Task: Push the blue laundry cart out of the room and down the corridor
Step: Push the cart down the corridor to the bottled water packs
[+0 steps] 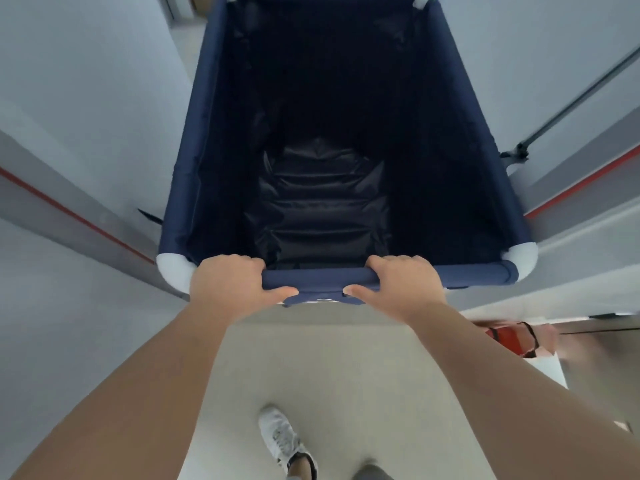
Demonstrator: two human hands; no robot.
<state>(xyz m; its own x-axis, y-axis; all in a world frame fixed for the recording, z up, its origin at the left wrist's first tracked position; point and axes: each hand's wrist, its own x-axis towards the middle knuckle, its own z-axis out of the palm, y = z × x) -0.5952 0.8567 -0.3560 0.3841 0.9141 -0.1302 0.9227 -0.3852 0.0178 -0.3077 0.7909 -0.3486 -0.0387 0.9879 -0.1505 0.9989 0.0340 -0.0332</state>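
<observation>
1. The blue laundry cart (194, 133) fills the upper middle of the view, seen from above; its navy fabric walls drop into a deep, dark interior. It stands in a narrow passage, between a pale wall on the left and another on the right, close to both.
2. The left wall (69, 81) carries a grey band with a thin red stripe (69, 209) running along it; the right wall (554, 36) has a matching band and stripe, and a dark metal rod (585, 95) slants across it.
3. The beige floor (339, 368) stretches from the cart's near side towards the camera.
4. A black liner (322, 202) lies crumpled at the bottom of the cart.
5. The near rail (318, 277), wrapped in navy fabric, runs between two white corner fittings (173, 268).
6. The left hand (230, 284) is wrapped round this rail, fingers over the top and thumb underneath.
7. The right hand (403, 284) is clamped on the same rail the same way, near the left hand but not touching it.
8. A white sneaker (280, 436) is planted on the floor below the arms.
9. A red object (509, 339) sits low by the right wall; it is too blurred to identify.
</observation>
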